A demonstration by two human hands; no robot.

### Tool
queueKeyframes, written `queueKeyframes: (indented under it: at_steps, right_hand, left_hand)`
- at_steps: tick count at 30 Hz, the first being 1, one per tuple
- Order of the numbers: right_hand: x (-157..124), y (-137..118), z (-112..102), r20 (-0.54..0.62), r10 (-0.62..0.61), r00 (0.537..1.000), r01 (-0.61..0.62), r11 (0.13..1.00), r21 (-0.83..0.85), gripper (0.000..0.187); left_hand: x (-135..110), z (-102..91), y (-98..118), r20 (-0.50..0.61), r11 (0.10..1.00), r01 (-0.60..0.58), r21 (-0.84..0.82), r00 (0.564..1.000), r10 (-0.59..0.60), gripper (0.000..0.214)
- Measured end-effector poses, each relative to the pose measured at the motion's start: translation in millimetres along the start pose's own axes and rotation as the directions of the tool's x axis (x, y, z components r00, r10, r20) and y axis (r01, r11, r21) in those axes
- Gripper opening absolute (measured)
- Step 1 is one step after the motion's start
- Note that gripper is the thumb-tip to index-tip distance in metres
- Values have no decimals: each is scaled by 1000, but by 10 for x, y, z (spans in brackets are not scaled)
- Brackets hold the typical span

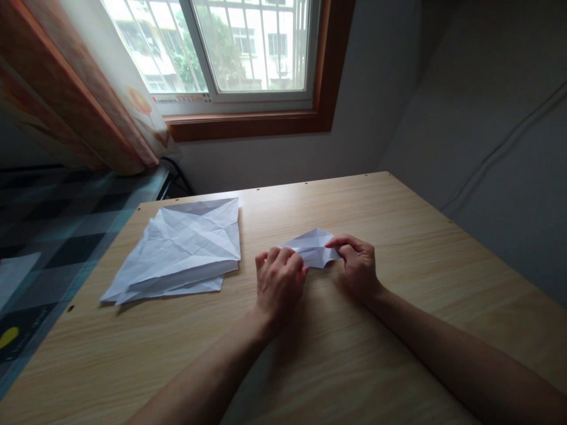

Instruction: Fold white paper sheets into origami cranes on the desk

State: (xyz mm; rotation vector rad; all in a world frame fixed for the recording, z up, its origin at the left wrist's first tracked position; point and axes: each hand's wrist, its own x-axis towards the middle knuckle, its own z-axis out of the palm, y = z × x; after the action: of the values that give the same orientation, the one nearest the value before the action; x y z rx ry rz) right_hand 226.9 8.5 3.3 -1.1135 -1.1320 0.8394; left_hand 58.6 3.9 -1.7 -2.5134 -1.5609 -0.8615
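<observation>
A small folded piece of white paper [315, 241] lies between my hands on the wooden table, its creases showing and a point rising at its far side. My left hand [280, 277] has its fingers curled over the paper's left end, which they partly hide. At the right end, my right hand [357, 262] pinches the paper between thumb and forefinger, the other fingers folded in. To the left lies a stack of creased white paper sheets [190, 239], apart from both hands.
The pale wooden table [398, 236] carries the paper, with small dark holes along its edges. A bed with a checked cover [57, 206] adjoins on the left. Behind are a barred window [257, 47], an orange curtain [66, 77] and a wall with a cable [491, 150].
</observation>
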Motion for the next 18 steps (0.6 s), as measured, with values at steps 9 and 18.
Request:
queueKeyframes:
  at_steps: [9,18]
  right_hand:
    - [-19,48,-31,91,-67,994,72,996,-47,23]
    - [66,134,-47,-144,-26,989,-17,957,-289,26]
  left_hand:
    - [16,22,-30,59,998,7,-61,998,-3,19]
    - [-8,2,-45,-90,997,-30,68,995,36,17]
